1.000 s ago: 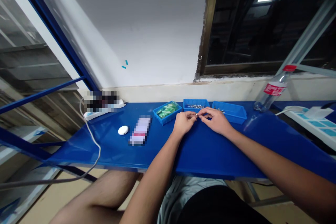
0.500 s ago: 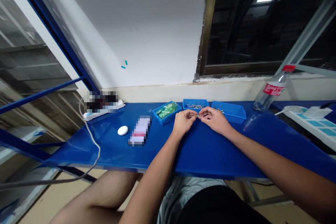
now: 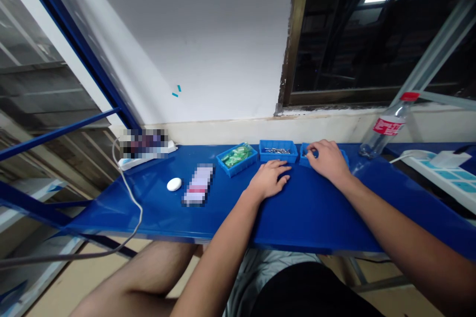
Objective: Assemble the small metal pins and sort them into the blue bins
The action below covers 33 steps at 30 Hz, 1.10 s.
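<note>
My left hand (image 3: 267,179) lies palm down on the blue tabletop with its fingers apart and nothing in it. It rests just in front of the middle blue tray (image 3: 277,155), which holds thin metal pieces (image 3: 278,150). Over the right blue tray (image 3: 304,159) is my right hand (image 3: 327,159), its thumb and forefinger curled toward each other at the tray's left end. Whatever is between those fingertips is too small to make out. The hand covers most of that tray. To the left, another blue tray (image 3: 238,166) contains green packets (image 3: 236,154).
A white oval object (image 3: 174,184) and a blurred-out flat object (image 3: 199,185) lie on the left of the table (image 3: 156,215). A clear plastic bottle (image 3: 386,126) stands at the back right, beside a white power strip (image 3: 446,173). A cable (image 3: 137,203) hangs over the left edge.
My hands have come apart. The right one moved right, over the right tray; the left opened and settled on the tabletop. The small item they pinched together is no longer visible.
</note>
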Motion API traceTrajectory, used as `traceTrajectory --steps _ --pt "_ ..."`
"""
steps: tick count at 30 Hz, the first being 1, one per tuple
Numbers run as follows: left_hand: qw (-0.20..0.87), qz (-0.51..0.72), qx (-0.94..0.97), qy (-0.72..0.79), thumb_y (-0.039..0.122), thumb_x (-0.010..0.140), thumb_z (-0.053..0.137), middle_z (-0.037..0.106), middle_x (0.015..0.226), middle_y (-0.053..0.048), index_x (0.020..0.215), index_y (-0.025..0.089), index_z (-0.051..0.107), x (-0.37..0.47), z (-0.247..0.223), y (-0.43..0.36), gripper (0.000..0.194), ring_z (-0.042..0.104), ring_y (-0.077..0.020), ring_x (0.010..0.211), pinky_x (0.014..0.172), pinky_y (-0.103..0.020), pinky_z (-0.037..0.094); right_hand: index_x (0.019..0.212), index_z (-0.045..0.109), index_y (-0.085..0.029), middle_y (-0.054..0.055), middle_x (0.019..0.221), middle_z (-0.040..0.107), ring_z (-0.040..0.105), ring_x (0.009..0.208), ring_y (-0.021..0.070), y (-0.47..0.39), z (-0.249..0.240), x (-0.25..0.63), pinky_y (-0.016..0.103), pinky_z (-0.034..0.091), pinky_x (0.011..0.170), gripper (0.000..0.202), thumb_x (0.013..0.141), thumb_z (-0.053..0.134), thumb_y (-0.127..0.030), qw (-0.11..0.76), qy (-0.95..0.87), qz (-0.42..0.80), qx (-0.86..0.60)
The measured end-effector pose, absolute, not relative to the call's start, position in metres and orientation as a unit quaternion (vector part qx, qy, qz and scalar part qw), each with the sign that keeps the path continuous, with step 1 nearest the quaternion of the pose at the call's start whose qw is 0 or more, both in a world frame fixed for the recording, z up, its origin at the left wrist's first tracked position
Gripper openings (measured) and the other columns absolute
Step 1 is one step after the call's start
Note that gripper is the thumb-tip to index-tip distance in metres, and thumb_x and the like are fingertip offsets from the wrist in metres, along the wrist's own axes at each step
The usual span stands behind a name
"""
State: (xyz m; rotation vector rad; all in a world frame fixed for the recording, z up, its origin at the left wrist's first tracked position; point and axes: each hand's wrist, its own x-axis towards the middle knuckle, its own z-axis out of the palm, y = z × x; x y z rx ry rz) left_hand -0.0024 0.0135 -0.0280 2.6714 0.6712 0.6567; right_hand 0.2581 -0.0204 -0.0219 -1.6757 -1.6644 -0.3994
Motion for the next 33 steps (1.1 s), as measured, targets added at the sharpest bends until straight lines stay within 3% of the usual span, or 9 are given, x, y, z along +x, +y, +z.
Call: traceTrajectory --steps 6,10,18,28,33 --pt "0.127 0.201 0.941 0.241 0.034 0.105 0.048 0.065 0.147 -0.010 0.135 0.023 0.070 0.001 -0.032 0.016 0.039 0.052 -0.0285 0.144 0.120 -0.048 0.038 0.095 0.077 -0.023 0.014 0.095 0.071 0.061 0.097 0.0332 -0.021 -0.021 0.253 0.051 0.048 0.098 0.020 0.094 0.059 -0.030 0.363 -0.671 -0.167 -0.625" --pt "0.107 0.225 0.935 0.254 0.026 0.102 0.051 0.071 0.136 -0.011 0.128 0.018 0.073 0.000 -0.030 0.016 0.035 0.063 -0.0261 0.128 0.115 -0.040 0.045 0.101 0.074 -0.024 0.011 0.101 0.072 0.064 0.100 0.0310 -0.030 -0.014 0.220 0.048 0.052 0.097 0.019 0.098 0.056 -0.030 0.398 -0.729 -0.083 -0.550" --pt "0.096 0.242 0.916 0.304 0.017 0.096 0.053 0.071 0.125 -0.014 0.125 0.015 0.071 -0.004 -0.028 0.019 0.034 0.067 -0.0271 0.116 0.107 -0.039 0.051 0.120 0.070 -0.028 0.010 0.121 0.072 0.067 0.116 0.0309 -0.026 -0.034 0.187 0.052 0.052 0.107 0.026 0.098 0.056 -0.027 0.379 -0.791 0.053 -0.478" --pt "0.126 0.256 0.907 0.310 0.013 0.094 0.056 0.075 0.114 -0.010 0.104 0.017 0.077 -0.004 -0.025 0.020 0.024 0.069 -0.0258 0.106 0.100 -0.036 0.054 0.113 0.072 -0.026 0.009 0.111 0.075 0.069 0.109 0.0306 -0.021 -0.039 0.193 0.051 0.054 0.101 0.025 0.092 0.060 -0.018 0.350 -0.789 0.028 -0.504" --pt "0.151 0.274 0.897 0.312 0.010 0.090 0.059 0.076 0.110 -0.009 0.102 0.019 0.077 -0.005 -0.025 0.023 0.023 0.070 -0.0243 0.103 0.096 -0.034 0.055 0.104 0.073 -0.027 0.005 0.103 0.078 0.071 0.098 0.0276 -0.020 -0.038 0.194 0.044 0.057 0.090 0.022 0.090 0.060 -0.016 0.323 -0.788 0.037 -0.524"
